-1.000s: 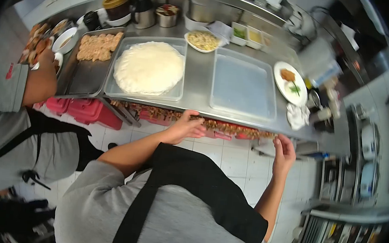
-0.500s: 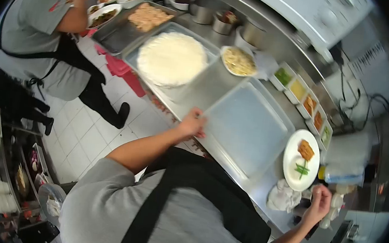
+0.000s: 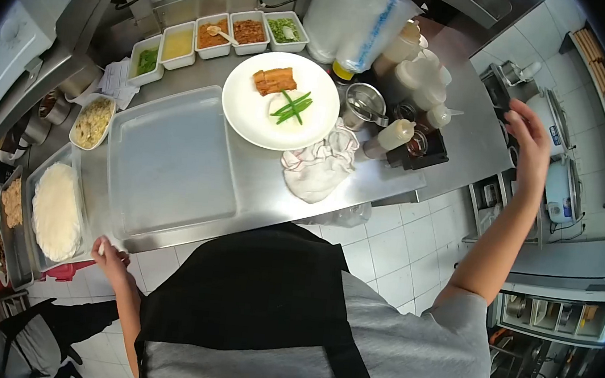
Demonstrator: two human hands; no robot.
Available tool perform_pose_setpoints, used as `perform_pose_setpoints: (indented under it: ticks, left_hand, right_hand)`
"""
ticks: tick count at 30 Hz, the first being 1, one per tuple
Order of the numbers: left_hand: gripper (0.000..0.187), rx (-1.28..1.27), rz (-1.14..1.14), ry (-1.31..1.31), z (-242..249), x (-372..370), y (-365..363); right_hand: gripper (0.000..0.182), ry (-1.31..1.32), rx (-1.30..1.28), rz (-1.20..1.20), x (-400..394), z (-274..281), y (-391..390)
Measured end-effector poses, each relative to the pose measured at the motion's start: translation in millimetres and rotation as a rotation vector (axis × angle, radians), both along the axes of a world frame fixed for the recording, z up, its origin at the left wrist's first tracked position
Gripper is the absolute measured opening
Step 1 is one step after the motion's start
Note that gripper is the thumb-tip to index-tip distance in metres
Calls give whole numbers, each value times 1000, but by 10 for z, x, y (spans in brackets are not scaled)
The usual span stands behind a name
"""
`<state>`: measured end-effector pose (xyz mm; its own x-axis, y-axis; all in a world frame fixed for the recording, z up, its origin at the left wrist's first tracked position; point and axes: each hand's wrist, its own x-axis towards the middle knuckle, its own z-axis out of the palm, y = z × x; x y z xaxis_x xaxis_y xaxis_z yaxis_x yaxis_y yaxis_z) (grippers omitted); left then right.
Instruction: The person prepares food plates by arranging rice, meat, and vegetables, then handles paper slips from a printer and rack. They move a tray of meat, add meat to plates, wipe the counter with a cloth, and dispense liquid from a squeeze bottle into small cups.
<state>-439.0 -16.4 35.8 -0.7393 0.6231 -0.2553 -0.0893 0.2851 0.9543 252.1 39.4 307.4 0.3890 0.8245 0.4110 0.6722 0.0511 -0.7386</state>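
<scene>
My left hand [image 3: 111, 256] is at the counter's front edge, close to the near left corner of a shallow translucent tray [image 3: 173, 166]. Its fingers are curled together, and what they hold, if anything, does not show. Out to the right, my right hand [image 3: 530, 138] is raised past the counter's end with its fingers extended and nothing in it. Beyond the tray stands a white oval plate [image 3: 240, 121] bearing a browned piece of food [image 3: 275, 81] and a pale mound topped with crossed green strips [image 3: 292, 108]. A crumpled white cloth [image 3: 314, 179] lies beside the plate.
Several small white tubs [image 3: 212, 50] of fillings line the back. Squeeze bottles [image 3: 393, 136], a metal cup [image 3: 363, 107] and a plastic bag roll [image 3: 365, 31] stand right. A tray with a white mass [image 3: 58, 213] is left. Another person [image 3: 33, 341] is lower left.
The view has swung right, toward the plate and bottles. My right hand has moved from beside the cloth and plate out past the counter's right end. My left hand stays near the tray's edge.
</scene>
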Motion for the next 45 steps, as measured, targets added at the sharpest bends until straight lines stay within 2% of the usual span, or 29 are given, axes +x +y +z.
perform_pose_setpoints:
  ticks: [4, 7, 9, 12, 17, 20, 21, 22, 24, 26, 31, 34, 35, 38, 39, 41, 42, 43, 45]
  left_hand:
    - [36, 195, 24, 281, 410, 311, -139]
    - [31, 323, -8, 268, 656, 632, -160]
    - [27, 396, 63, 252, 770, 1049, -175]
    - [26, 453, 59, 211, 779, 1697, -252]
    - [24, 427, 47, 163, 816, 2719, -206]
    - [22, 461, 59, 118, 946, 3113, -277]
    - [22, 466, 81, 131, 985, 3206, -306]
    - [21, 471, 102, 146, 1022, 3286, -339]
    - [21, 496, 99, 164, 1076, 3416, -393]
    - [20, 534, 36, 172, 1129, 3504, -387]
    - [18, 521, 93, 296, 1238, 3700, -510]
    - [18, 493, 109, 307, 1185, 3812, -628]
    - [18, 495, 93, 305, 1153, 3814, -621]
    - [16, 458, 108, 355, 1154, 3930, -508]
    - [14, 449, 89, 345, 1179, 3952, -484]
    - [12, 471, 46, 349, 1188, 4046, -439]
    - [12, 425, 10, 358, 1222, 4103, -441]
    - [11, 401, -6, 337, 1168, 4122, -461]
    - [12, 401, -23, 230, 1076, 4207, -475]
  right_hand:
    - [33, -29, -127, 77, 572, -371, 673]
    - [31, -24, -201, 196, 1126, -616, 1349]
    - [31, 24, -223, 325, 1385, -696, 1773]
    - [29, -137, -227, 375, 1289, -588, 2094]
    - [27, 7, -299, 593, 1499, -715, 2558]
    - [27, -29, -372, 752, 1606, -834, 2692]
    - [28, 31, -343, 821, 1491, -834, 2556]
    - [28, -73, -348, 860, 1364, -783, 2418]
    - [28, -467, -98, 867, 1076, -793, 2128]
    - [31, -386, -148, 893, 1090, -835, 2246]
    - [43, -205, -349, 818, 1411, -612, 2519]
    - [44, -428, -337, 890, 1064, -629, 2212]
    - [49, -620, -138, 950, 979, -810, 2260]
    - [55, -891, -130, 962, 664, -914, 2201]
    - [65, -904, -270, 959, 568, -848, 2194]
    - [71, -791, -327, 1050, 506, -873, 2217]
    - [75, -783, -261, 1162, 550, -1008, 2331]
    - [74, -791, -338, 1157, 482, -976, 2302]
    - [71, -780, -325, 1158, 412, -973, 2281]
